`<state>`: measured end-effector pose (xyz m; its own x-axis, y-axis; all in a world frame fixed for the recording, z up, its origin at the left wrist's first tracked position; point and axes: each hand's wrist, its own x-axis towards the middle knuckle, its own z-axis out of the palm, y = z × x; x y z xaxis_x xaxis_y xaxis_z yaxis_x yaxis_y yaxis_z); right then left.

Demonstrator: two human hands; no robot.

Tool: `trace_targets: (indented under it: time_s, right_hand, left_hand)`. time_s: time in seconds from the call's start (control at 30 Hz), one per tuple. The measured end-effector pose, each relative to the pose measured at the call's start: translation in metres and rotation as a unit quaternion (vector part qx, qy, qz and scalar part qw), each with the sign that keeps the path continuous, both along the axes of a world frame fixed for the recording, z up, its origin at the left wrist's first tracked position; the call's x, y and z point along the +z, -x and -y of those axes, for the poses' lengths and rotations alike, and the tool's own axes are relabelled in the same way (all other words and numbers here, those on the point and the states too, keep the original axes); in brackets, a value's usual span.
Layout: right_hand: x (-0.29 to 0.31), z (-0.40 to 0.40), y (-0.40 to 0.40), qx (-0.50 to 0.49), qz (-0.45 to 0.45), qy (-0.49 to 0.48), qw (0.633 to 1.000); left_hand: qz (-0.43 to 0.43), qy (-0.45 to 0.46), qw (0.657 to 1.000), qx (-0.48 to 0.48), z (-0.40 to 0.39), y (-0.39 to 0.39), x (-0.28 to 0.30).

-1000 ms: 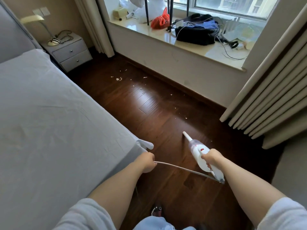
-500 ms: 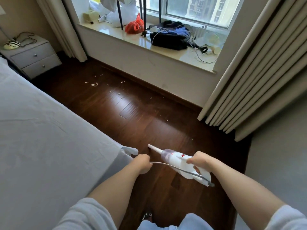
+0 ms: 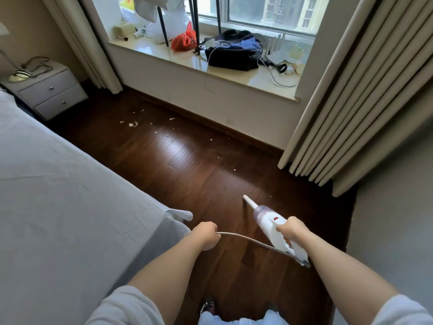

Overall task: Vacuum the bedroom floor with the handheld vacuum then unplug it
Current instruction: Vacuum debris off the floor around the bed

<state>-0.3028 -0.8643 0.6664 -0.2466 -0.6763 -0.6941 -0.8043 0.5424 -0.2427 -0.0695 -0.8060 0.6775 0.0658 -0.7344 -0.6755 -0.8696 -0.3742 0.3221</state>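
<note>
Across dark wooden floor [image 3: 192, 174], scattered white crumbs [image 3: 131, 124].

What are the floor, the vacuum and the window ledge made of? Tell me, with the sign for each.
Floor: dark wood or wood-look boards, glossy; plank seams and window glare show.
Vacuum: white plastic, smooth, with a see-through front chamber.
Window ledge: pale polished stone, perhaps marble; it mirrors the things on it.

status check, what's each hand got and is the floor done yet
Right hand grips vacuum, nozzle down near floor. Left hand holds cord. Crumbs still ahead by nightstand. Nothing blocking.
</note>
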Motion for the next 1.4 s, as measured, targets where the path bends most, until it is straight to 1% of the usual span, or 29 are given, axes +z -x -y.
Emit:
trace_targets:
  time_s: [0.1, 0.23, 0.37, 0.47, 0.57, 0.83, 1.0, 1.13, 1.23, 1.4]
  right_hand:
    - [-0.004, 0.003, 0.012, -0.03, -0.001, -0.002, 1.0]
    - [-0.004, 0.005, 0.027, -0.054, 0.021, 0.011, 0.998]
    - [0.008, 0.002, 0.038, -0.044, 0.039, 0.004, 0.998]
    - [0.012, -0.002, 0.045, -0.016, 0.039, -0.021, 0.999]
    - [0.012, -0.01, 0.046, 0.007, 0.048, -0.025, 0.999]
    - [0.008, -0.014, 0.047, -0.02, 0.042, 0.002, 0.999]
    - [0.008, -0.013, 0.042, -0.003, 0.01, -0.001, 1.0]
    - [0.008, -0.013, 0.051, -0.014, 0.028, -0.001, 1.0]
    - [0.019, -0.008, 0.06, -0.017, 0.049, -0.005, 0.999]
    - [0.035, -0.011, 0.073, 0.004, 0.054, -0.013, 0.998]
  left_hand:
    - [0.007, -0.004, 1.0, 0.012, -0.003, 0.0, 0.001]
    - [0.0, -0.001, 1.0, 0.016, -0.004, 0.007, 0.0]
    - [-0.009, 0.0, 1.0, -0.005, 0.0, 0.024, -0.001]
    - [-0.006, 0.005, 1.0, -0.023, 0.004, 0.034, 0.002]
    - [0.002, 0.01, 0.999, -0.038, 0.008, 0.044, 0.003]
    - [0.008, 0.009, 1.0, -0.029, 0.007, 0.051, 0.003]
    - [0.01, 0.005, 1.0, -0.012, -0.001, 0.046, 0.003]
    - [0.023, -0.003, 1.0, -0.002, -0.005, 0.041, 0.003]
    - [0.02, -0.007, 1.0, -0.016, -0.005, 0.05, 0.002]
    - [0.013, 0.003, 0.998, -0.056, 0.009, 0.081, 0.009]
